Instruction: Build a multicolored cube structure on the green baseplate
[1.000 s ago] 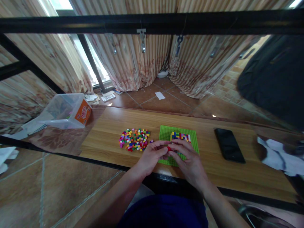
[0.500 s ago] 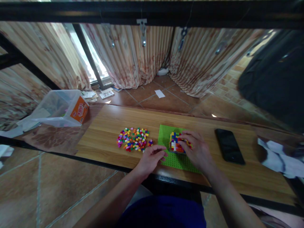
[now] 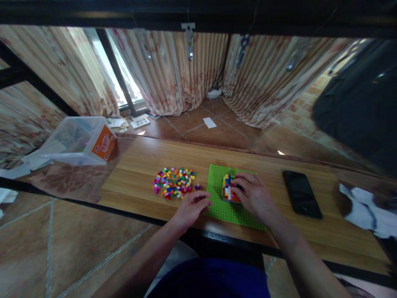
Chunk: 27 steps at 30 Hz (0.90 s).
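Observation:
A small box-shaped build of colourful toy bricks [image 3: 227,191] stands on the green studded baseplate [image 3: 214,178]. Over the build's right side is my right hand [image 3: 252,196], its thumb and fingers closed together at the top of the bricks. Whatever lies between those fingertips is hidden, and the hand covers the right part of the build. My left hand [image 3: 194,207] hovers at the baseplate's left edge, fingers loosely curved and thumb a little apart, with nothing visible in it. Just beyond it a pile of loose small bricks [image 3: 176,182] in many colours lies on the wood.
A black phone [image 3: 302,193] lies right of the baseplate on the wooden table [image 3: 149,153]. Crumpled white paper [image 3: 366,209] is at the far right. A clear plastic bin [image 3: 71,157] with an orange label stands at the left. A dark bar [image 3: 198,16] crosses overhead.
My left hand has drawn back slightly to the left, away from the build. My right hand stays at the bricks, with its fingers slightly shifted. The view has tilted a little.

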Available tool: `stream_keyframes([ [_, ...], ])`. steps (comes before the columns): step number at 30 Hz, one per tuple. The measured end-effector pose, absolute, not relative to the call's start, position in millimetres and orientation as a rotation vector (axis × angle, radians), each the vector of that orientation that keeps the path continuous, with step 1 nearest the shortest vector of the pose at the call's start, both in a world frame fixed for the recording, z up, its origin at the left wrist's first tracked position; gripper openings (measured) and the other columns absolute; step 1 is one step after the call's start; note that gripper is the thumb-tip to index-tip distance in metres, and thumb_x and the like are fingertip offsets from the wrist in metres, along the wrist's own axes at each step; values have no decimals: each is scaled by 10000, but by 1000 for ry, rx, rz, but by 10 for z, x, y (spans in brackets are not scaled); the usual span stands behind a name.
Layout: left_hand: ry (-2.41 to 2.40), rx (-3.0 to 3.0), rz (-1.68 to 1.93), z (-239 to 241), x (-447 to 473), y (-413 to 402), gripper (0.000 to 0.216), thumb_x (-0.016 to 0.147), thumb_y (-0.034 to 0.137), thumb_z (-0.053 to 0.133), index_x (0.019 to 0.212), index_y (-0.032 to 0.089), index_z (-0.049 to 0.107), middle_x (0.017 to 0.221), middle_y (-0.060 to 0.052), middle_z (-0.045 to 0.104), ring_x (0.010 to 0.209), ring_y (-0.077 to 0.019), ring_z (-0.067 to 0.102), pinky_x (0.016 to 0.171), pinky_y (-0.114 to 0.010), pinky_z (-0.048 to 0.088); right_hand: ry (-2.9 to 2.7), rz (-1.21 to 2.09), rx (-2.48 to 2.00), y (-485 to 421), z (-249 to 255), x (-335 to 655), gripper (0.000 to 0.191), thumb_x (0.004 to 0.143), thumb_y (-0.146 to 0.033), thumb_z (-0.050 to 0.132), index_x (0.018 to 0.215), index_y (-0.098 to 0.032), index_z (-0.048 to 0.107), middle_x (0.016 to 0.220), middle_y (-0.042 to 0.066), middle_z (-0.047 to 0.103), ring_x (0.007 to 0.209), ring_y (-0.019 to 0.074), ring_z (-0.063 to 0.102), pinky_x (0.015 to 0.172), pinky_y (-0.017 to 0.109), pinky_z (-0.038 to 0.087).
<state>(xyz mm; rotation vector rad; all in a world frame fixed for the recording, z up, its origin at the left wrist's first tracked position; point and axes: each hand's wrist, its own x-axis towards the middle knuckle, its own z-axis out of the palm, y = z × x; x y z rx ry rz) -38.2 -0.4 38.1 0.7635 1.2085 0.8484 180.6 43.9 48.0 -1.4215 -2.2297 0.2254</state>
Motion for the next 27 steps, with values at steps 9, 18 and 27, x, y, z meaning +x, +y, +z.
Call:
stream_keyframes([
  [9,1196,733,913,290,-517,15,279,706,342,752,892,143,689,717,-21,678,583,-89,564,579,-222,423,-2151,228,-1438,448,365,1786,254,901,-309,501,881,-239,744,1072,89,684,1014,278,606,926,510,507],
  [18,1189,786,968,282,-570,-113,246,713,316,711,891,149,684,681,-7,669,565,-92,538,560,-225,391,-2149,209,-1421,444,252,1853,283,929,-383,497,943,-228,733,1089,83,680,1018,261,614,924,487,507],
  [27,1276,947,998,146,-806,-373,230,753,308,688,934,166,688,732,-15,683,653,-130,586,615,-241,431,-2113,-136,-1382,152,393,1558,231,938,-290,511,1029,-234,716,1131,112,678,1034,284,605,938,517,468],
])
